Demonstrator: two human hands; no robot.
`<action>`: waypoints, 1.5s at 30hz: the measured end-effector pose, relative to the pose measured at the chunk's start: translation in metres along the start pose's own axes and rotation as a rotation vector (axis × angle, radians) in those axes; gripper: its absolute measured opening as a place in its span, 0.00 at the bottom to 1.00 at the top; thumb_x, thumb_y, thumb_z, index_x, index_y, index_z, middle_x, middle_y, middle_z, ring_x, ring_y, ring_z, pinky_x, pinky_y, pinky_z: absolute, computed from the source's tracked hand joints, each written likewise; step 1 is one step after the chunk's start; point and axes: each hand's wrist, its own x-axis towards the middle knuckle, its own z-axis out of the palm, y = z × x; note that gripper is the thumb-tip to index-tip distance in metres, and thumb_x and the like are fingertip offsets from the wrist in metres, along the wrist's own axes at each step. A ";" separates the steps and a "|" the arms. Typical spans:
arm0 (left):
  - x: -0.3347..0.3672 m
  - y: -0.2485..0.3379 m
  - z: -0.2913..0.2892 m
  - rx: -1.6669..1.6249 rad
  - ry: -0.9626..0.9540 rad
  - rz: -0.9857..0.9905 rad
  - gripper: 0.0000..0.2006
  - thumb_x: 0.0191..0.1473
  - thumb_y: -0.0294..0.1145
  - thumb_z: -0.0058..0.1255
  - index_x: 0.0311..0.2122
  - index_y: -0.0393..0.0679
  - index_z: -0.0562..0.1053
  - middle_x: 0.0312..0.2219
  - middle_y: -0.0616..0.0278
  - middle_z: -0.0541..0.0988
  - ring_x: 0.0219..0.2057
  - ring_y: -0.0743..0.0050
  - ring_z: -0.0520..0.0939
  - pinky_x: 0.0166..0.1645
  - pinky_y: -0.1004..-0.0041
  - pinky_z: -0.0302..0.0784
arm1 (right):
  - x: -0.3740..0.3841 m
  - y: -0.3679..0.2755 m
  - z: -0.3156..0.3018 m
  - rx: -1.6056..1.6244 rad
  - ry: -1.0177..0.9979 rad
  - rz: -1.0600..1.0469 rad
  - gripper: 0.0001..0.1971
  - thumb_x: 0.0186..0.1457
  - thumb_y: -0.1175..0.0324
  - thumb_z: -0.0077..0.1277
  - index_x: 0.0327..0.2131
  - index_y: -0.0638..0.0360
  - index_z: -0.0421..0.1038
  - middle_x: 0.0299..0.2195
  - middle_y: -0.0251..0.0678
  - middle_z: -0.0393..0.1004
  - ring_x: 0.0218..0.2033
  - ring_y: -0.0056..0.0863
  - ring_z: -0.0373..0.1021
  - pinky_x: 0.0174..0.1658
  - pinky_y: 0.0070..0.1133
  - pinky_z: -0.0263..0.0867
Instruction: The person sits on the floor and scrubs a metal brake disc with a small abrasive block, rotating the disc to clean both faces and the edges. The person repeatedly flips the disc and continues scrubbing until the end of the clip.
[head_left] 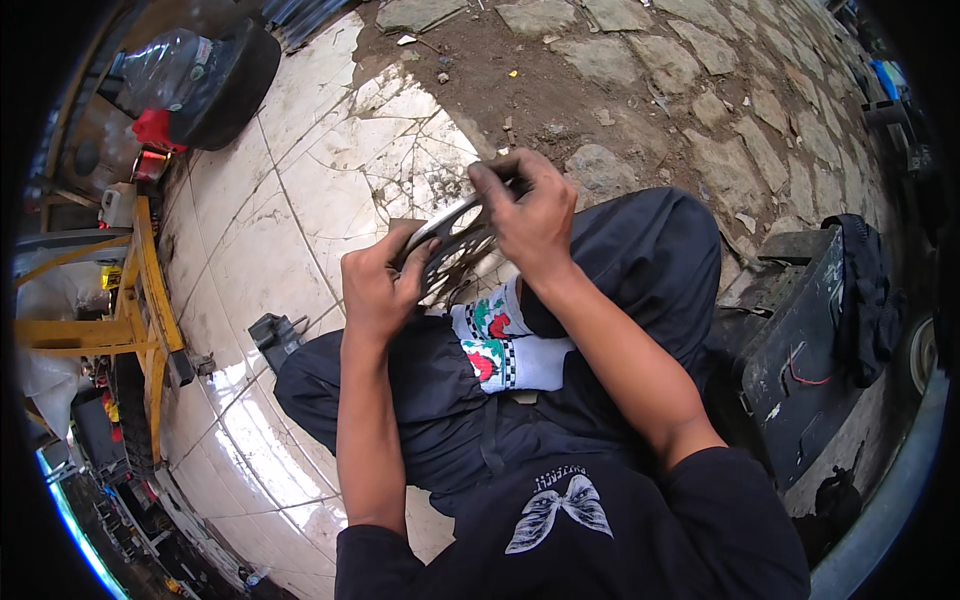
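A thin, flat, dark gasket-like part [447, 221] with a shiny pale edge and open gaps stretches between my two hands, above my crossed legs. My left hand [377, 283] pinches its near left end between thumb and fingers. At the far right end, my right hand [528, 208] grips it with the thumb pressed against bent fingers. The part is tilted, its right end farther away, and my fingers cover both ends. Its exact kind cannot be made out.
Cracked pale tiles [290, 215] meet soil and paving stones [670, 65] ahead. A yellow frame [150, 300] stands at left, below a black basin [240, 90] with plastic bottles. A small dark part [275, 335] lies by my left knee; a black metal box [800, 350] stands at right.
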 end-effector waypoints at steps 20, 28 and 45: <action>0.001 -0.006 0.003 0.020 0.032 0.026 0.08 0.58 0.34 0.62 0.38 0.41 0.82 0.25 0.48 0.83 0.24 0.48 0.85 0.30 0.62 0.76 | -0.018 -0.027 0.017 0.045 -0.049 -0.227 0.06 0.51 0.71 0.70 0.32 0.59 0.85 0.26 0.39 0.80 0.26 0.30 0.78 0.32 0.25 0.72; 0.006 0.000 0.002 0.003 0.001 -0.035 0.09 0.58 0.34 0.63 0.37 0.39 0.82 0.24 0.48 0.83 0.23 0.50 0.85 0.30 0.64 0.76 | 0.012 0.018 -0.001 -0.126 0.166 -0.093 0.06 0.50 0.70 0.70 0.30 0.61 0.84 0.29 0.43 0.81 0.30 0.37 0.80 0.35 0.32 0.73; 0.009 -0.036 0.004 -0.245 0.066 -0.178 0.10 0.62 0.29 0.62 0.41 0.31 0.82 0.27 0.59 0.85 0.28 0.80 0.82 0.35 0.74 0.77 | 0.024 0.071 0.005 -0.115 0.221 0.071 0.09 0.56 0.66 0.69 0.34 0.62 0.84 0.31 0.42 0.84 0.29 0.31 0.80 0.34 0.24 0.72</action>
